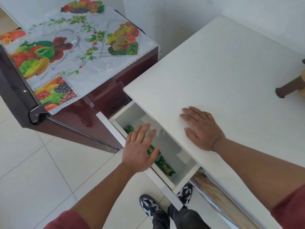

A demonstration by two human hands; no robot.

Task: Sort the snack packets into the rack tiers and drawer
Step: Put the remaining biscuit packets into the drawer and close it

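Under the spread left hand (140, 148), green snack packets (165, 166) lie inside the open drawer (186, 176).

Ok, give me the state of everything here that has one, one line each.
drawer: pulled open
green snack packets: lying inside the drawer
left hand: open, over the drawer's front edge, holding nothing
right hand: open, flat on the white countertop

At upper left a maroon fridge (105, 96) carries a fruit-printed cover (72, 47). Pale floor tiles (33, 171) fill lower left; a brown cylinder (290, 86) lies at right edge.
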